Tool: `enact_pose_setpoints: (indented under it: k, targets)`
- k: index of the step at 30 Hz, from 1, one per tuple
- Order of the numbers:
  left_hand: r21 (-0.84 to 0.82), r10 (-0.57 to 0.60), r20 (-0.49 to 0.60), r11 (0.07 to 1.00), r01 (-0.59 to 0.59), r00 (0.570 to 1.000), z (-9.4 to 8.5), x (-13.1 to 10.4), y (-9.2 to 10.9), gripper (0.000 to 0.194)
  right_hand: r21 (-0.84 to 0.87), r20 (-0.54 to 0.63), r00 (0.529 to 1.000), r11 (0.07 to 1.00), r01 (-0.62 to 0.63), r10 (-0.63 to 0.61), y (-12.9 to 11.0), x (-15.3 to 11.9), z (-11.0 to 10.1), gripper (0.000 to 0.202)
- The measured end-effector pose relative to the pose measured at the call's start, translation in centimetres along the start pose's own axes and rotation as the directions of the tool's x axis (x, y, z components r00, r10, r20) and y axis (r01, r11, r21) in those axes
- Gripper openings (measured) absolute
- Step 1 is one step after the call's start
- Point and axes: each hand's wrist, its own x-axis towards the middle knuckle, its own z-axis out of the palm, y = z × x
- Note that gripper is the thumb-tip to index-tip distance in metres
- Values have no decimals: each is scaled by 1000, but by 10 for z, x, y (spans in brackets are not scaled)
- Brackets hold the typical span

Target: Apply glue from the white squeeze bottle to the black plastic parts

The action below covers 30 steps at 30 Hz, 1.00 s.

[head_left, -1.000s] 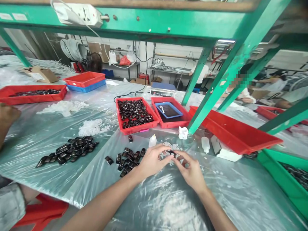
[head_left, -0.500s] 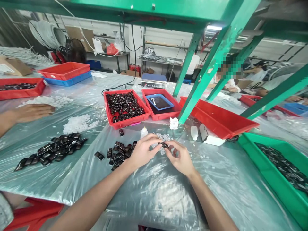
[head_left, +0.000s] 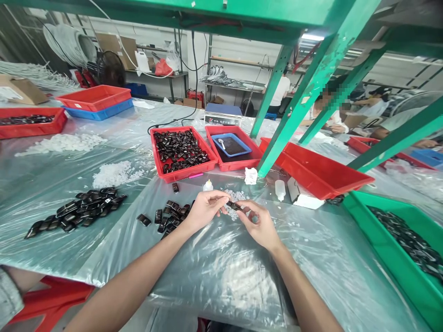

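My right hand (head_left: 258,223) pinches a small glossy black plastic part (head_left: 234,205) between thumb and fingers. Against its left end, the thumb and forefinger of my left hand (head_left: 206,210) are pressed together. I cannot make out what sits between those fingertips. Below the held part lies a scatter of tiny white plastic pieces (head_left: 237,195). Just left of my left hand is a loose pile of similar black parts (head_left: 168,221), partly hidden by that hand. Behind it stands a small white bottle (head_left: 208,185) with a yellowish tip.
Ahead, a red tray (head_left: 162,173) holds many black parts; another red tray (head_left: 228,165) contains a blue tray (head_left: 248,149) with a white spoon. A green post (head_left: 287,110) rises beyond my right hand. At right stands a green bin (head_left: 367,221). Leftward lie black parts (head_left: 78,210) and white pieces (head_left: 114,174).
My left fingers have shifted slightly left along the black part, leaving more of it in sight. Another person's hand at the left has gone out of view.
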Motion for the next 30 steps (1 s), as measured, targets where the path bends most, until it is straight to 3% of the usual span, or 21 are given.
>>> enact_pose_setpoints:
  k: [6,13,20,26,28,30]
  targets:
    - [302,139,-8,944,-130,990,-2,-3,-4,19,-11,-29,1000,1000,-5,5,1,0,1,21]
    - [213,101,-37,973,-90,994,1,-3,-5,22,4,-39,999,1000,-6,6,1,1,0,22]
    - [267,137,41,953,-143,990,-1,-3,-4,18,24,-34,999,1000,-11,12,1,1,-1,21]
    - [45,-7,6,999,7,1000,0,1,-2,24,31,-22,999,999,-25,26,0,1,0,23]
    - [113,32,-33,993,-28,999,-2,3,0,20,20,-41,999,999,-34,35,2,2,-2,24]
    - [317,128,-16,941,-116,992,-6,2,1,10,3,-87,994,998,-63,63,4,2,-5,26]
